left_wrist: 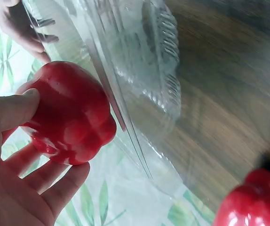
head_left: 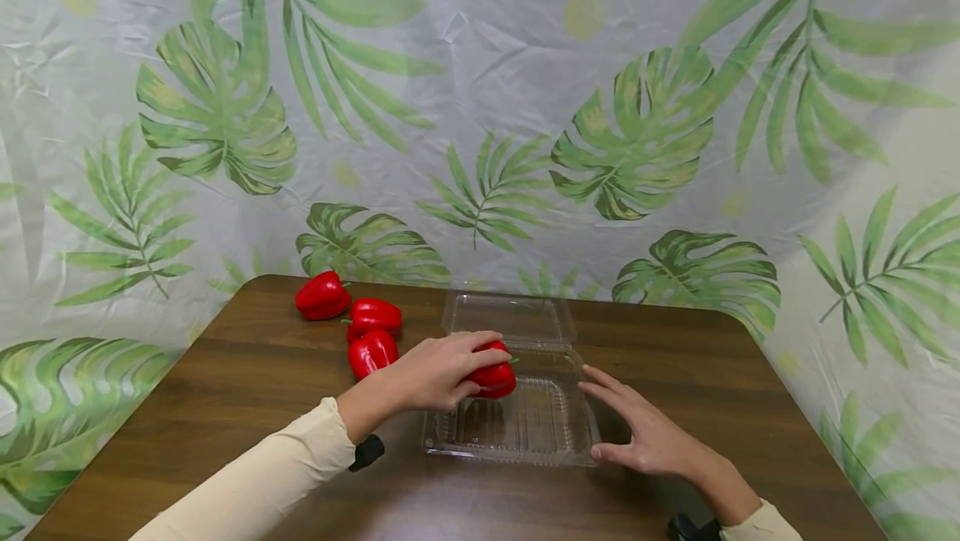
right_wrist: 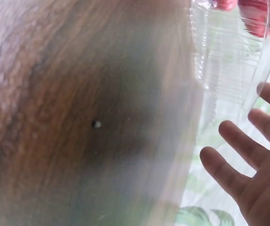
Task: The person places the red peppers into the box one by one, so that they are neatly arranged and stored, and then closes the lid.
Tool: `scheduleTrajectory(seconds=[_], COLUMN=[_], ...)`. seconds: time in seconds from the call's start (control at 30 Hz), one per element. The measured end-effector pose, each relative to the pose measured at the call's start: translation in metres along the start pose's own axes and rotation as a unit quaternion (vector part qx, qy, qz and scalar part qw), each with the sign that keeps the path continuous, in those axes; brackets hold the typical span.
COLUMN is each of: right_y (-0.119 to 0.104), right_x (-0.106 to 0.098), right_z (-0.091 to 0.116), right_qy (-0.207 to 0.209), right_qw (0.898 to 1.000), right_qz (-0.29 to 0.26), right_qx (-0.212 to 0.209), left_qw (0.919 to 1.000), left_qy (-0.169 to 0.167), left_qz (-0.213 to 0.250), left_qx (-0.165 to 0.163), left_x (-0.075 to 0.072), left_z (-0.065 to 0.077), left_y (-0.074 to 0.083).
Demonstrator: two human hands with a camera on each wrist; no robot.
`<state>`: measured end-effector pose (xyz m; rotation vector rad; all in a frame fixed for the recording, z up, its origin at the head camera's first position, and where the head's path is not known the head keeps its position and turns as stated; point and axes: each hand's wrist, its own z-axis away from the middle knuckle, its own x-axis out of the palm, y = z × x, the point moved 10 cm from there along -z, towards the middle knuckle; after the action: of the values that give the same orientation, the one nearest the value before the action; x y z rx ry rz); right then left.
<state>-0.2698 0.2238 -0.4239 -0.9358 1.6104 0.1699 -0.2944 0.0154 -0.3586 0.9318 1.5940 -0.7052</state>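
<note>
My left hand [head_left: 442, 366] grips a red bell pepper [head_left: 495, 374] over the left part of a clear plastic clamshell container [head_left: 525, 445]. In the left wrist view the thumb lies on one side of the pepper [left_wrist: 74, 113], with fingers [left_wrist: 69, 186] around the other, close by the container's rim. The container's lid [head_left: 510, 318] is folded back, away from me. My right hand [head_left: 645, 428] is at the container's right side, fingers spread and nothing held. In the right wrist view its fingertips [right_wrist: 261, 88] are right at the clear wall.
Three more red peppers lie left of the container: one at the far left [head_left: 322, 296], one beside it [head_left: 375, 318] and one nearer [head_left: 372, 353], partly behind the left wrist. The wooden table [head_left: 697, 374] ends at a leaf-patterned curtain [head_left: 495, 107].
</note>
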Motion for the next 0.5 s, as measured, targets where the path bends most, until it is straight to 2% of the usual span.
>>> scheduleTrajectory(seconds=[0.23,0.5], right_y=[0.001,0.002], right_x=[0.0,0.0], right_z=[0.0,0.0], right_qy=[0.001,0.001], right_qw=[1.0,1.0], right_qz=[0.0,-0.003], right_qx=[0.004,0.007], left_qw=[0.9998,0.9993], left_qy=[-0.013,-0.028], left_qz=[0.016,0.023], left_qx=[0.001,-0.001], left_x=[0.013,0.023], left_z=[-0.014,-0.023], left_y=[0.007,0.014])
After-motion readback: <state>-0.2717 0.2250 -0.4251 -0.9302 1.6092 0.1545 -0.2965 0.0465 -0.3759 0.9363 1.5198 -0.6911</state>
